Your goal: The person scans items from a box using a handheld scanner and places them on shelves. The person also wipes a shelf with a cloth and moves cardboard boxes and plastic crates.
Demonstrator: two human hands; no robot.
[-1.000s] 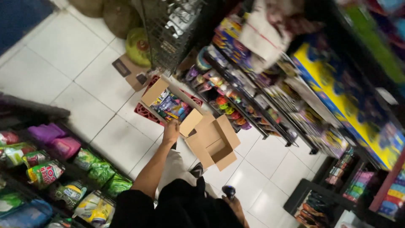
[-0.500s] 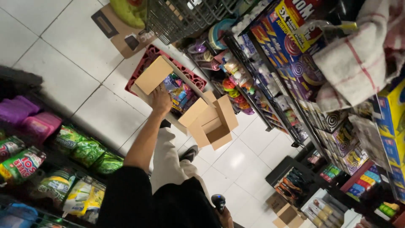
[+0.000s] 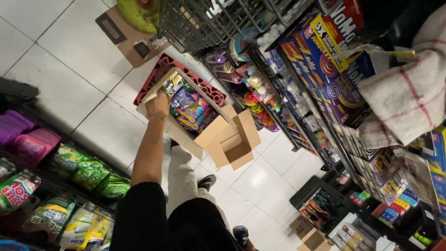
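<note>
My left hand (image 3: 158, 105) is on the edge of a big cardboard box (image 3: 186, 135), and my fingers are holding one of its flaps. The box is open and full of shiny packets (image 3: 189, 108) in many colours, too many for me to count. It sits on one red plastic crate (image 3: 160, 74) on the white tile floor (image 3: 55, 69). A second, smaller cardboard box (image 3: 236, 142) is just beside it, touching its corner, and it looks bare inside. So I count two open boxes. My right hand is near the bottom edge and I cannot tell if it is open or closed; one dark scanner (image 3: 240, 234) shows there. One flat piece of cardboard (image 3: 127, 37) lies on the floor past the crate. One wire basket (image 3: 200, 21) hangs above. Green bags (image 3: 90, 174) sit on the shelf beside my arm.
</note>
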